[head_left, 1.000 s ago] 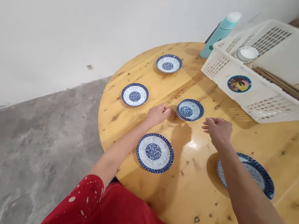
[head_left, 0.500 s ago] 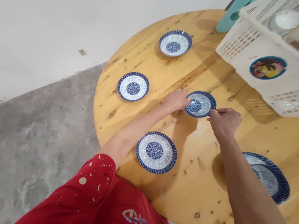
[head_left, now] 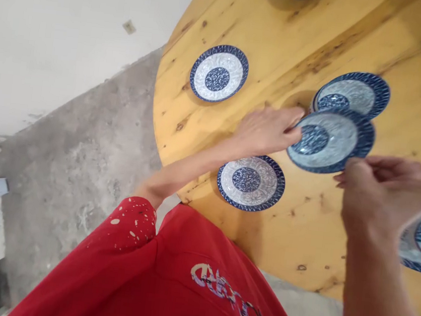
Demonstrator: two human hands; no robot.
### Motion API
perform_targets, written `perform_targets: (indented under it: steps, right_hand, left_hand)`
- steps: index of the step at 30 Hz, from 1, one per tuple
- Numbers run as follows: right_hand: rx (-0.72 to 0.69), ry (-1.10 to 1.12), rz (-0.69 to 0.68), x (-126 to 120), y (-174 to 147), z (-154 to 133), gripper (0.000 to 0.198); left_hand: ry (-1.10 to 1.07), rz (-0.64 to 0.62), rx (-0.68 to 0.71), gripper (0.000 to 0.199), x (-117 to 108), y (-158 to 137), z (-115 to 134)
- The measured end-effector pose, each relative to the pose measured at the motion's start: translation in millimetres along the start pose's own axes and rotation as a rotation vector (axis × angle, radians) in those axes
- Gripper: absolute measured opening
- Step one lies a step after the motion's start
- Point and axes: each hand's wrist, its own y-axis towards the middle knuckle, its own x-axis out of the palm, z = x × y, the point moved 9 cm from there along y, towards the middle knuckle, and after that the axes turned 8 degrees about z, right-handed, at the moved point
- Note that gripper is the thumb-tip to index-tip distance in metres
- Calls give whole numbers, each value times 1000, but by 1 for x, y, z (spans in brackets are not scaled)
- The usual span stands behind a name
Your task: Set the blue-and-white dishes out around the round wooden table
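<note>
Left hand (head_left: pixel 266 131) and right hand (head_left: pixel 379 190) pinching opposite rim edges of lifted saucer (head_left: pixel 330 140), holding it above round table (head_left: pixel 248 25), just before remaining saucer stack (head_left: pixel 352 93).

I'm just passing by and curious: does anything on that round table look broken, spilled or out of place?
Nothing looks broken or spilled. The only plate not lying flat is the lifted plate, tilted between the left hand and right hand, just above the stack. The other plates sit level on the wooden table.
</note>
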Motion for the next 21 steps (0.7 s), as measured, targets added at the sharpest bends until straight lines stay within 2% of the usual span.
perform_targets:
  steps: [4,8,13,21]
  right_hand:
    - [157,22,-95,8,-67,38,24]
    - [291,17,-142,19,-112,66,23]
    - [292,-26,-134,24,-133,80,24]
    - [311,-24,-131,26,-141,88,24]
  left_hand:
    - [-38,-136,-83,19,21,-61,-33]
    - [-39,-217,-142,18,40,-95,-59]
    - [-68,-245,-115,16,52,-103,-72]
    - [-55,-303,-62,13,59,-97,-75]
